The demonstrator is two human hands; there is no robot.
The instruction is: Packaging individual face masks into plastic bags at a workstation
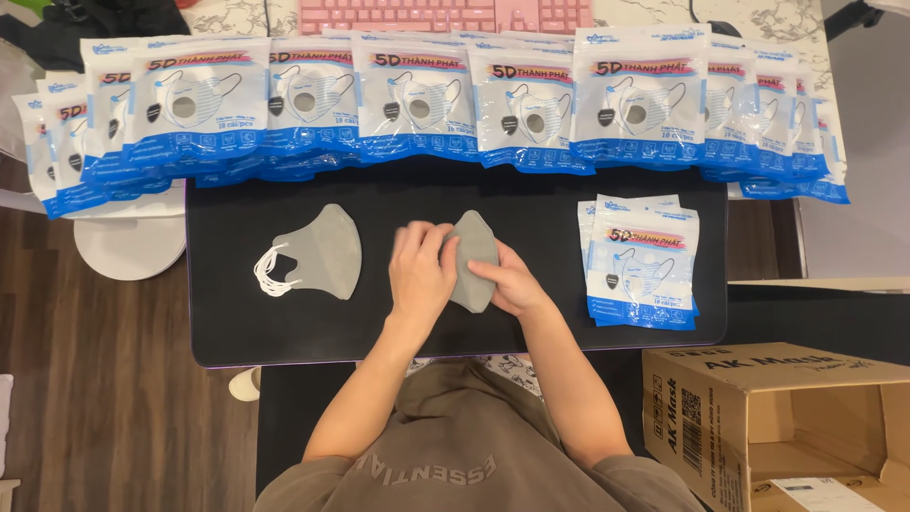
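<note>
Grey mask stack [474, 258] at centre of black mat [284, 332], standing roughly upright in view, pointed end up. Both hands on it. L hand [422, 270] lies flat over stack's left side, fingers nearly straight and close together, pressing rather than gripping; fingertips reach the top-left edge. R hand [512, 283] at lower right edge, fingers curled, pinching the stack; thumb position hidden, can't tell exact grip.

Second grey mask pile [322, 251] to the left on same mat, well apart from hands, white ear loops [270, 270] fanned out at its left end.

R of hands: small pile of blue-white packets [640, 265], near mat's right edge, untouched.

Far edge of mat: long overlapping row of same packets [427, 104], spanning full width. Pink keyboard [445, 14] behind row.

Lower right: open cardboard box [758, 417], flaps up, beside person's R arm. White round stool [128, 246] at left, over wood floor [95, 398].
</note>
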